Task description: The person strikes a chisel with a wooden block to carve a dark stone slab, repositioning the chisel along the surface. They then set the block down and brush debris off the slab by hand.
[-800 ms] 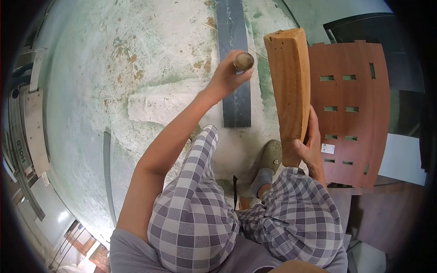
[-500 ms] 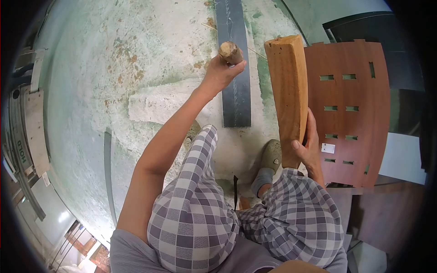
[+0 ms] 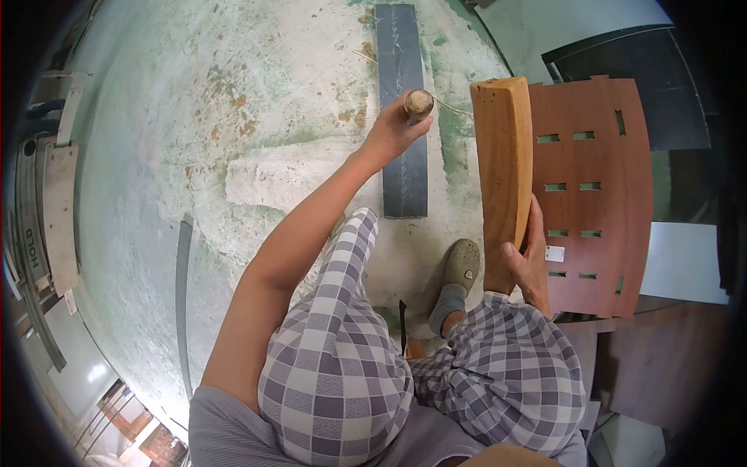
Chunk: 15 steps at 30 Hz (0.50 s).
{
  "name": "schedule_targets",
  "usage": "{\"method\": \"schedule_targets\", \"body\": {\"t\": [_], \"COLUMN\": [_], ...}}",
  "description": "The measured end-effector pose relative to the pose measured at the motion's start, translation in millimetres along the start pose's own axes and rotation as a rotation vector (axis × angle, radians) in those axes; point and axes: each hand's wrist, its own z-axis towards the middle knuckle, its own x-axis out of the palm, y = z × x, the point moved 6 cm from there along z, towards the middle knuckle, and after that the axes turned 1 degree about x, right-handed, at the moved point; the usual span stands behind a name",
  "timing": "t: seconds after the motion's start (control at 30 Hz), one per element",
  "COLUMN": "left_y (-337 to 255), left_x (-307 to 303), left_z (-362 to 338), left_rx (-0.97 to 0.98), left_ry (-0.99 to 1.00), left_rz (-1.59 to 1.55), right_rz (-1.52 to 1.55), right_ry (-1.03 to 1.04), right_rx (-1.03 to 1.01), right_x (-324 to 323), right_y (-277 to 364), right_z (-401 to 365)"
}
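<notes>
My left hand [image 3: 395, 132] is wrapped round a round wooden handle [image 3: 419, 104], seen nearly end-on, so what lies at its lower end is hidden. Beneath it a long dark grey board [image 3: 405, 183] with pale scrawled marks lies on the floor. On the right, my right hand [image 3: 531, 261] grips the lower part of a thick, slightly curved wooden block [image 3: 502, 171], thumb on its near face and fingers round its right side. The block stands tilted, its lower end at my right knee.
A reddish-brown panel [image 3: 576, 163] with several slots is right of the block, near dark panels [image 3: 634, 93]. A thin pale strand [image 3: 451, 107] crosses near the grey board. A grey strip [image 3: 184, 303] lies at left. My shoe [image 3: 462, 265] is between the knees.
The wooden handle has shifted right and slightly down with my left hand and now points more toward me. The block appears slightly further right and lower; the whole view has shifted a little.
</notes>
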Motion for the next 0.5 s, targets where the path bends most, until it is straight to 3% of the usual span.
{"method": "schedule_targets", "body": {"t": [0.1,0.2,0.3,0.4,0.5], "left_y": [17,14,13,22,23], "left_x": [-4,-2,-5,-6,-15], "left_z": [0,-9,-16,-6,6], "left_rx": [0.039,0.262,0.345,0.222,0.266], "left_ry": [-0.017,0.005,-0.037,0.031,-0.009], "left_rz": [0.002,-0.152,-0.138,-0.138,-0.11], "right_rz": [0.015,0.041,0.069,0.068,-0.038], "right_ry": [-0.037,-0.101,-0.144,-0.162,-0.172], "right_rx": [0.01,-0.008,-0.017,-0.056,-0.11], "right_x": [8,11,17,21,20], "right_y": [9,21,36,45,47], "right_z": [4,2,-2,-3,-16]}}
